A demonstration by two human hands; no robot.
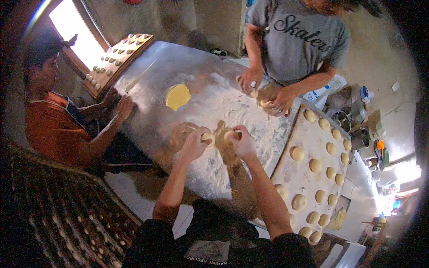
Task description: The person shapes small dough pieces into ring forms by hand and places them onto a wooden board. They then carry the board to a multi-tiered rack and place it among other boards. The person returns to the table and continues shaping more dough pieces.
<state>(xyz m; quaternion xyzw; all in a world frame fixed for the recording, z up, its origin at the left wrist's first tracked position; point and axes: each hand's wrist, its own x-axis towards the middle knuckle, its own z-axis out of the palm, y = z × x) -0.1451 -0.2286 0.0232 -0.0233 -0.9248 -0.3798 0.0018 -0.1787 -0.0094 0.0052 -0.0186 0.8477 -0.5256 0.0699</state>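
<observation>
My left hand (195, 144) is closed around a pale dough ball (208, 139), fingers curled over its near side. To its right, my right hand (244, 142) grips another dough ball (230, 134) between thumb and fingers. Both hands are just above or at the surface of the floured metal table (147, 129), and I cannot tell whether the dough touches it. Loose white flour (239, 105) spreads around and beyond my hands. Farther off to the left lies a flat yellow patch (178, 97) of something soft-looking.
A tray (286, 172) with several dough balls stands along the right side. Across the table, a co-worker in a grey shirt (299, 42) handles dough. At left, a co-worker in orange (62, 129) has hands at the table edge. Another board (114, 69) of small dough pieces lies far left.
</observation>
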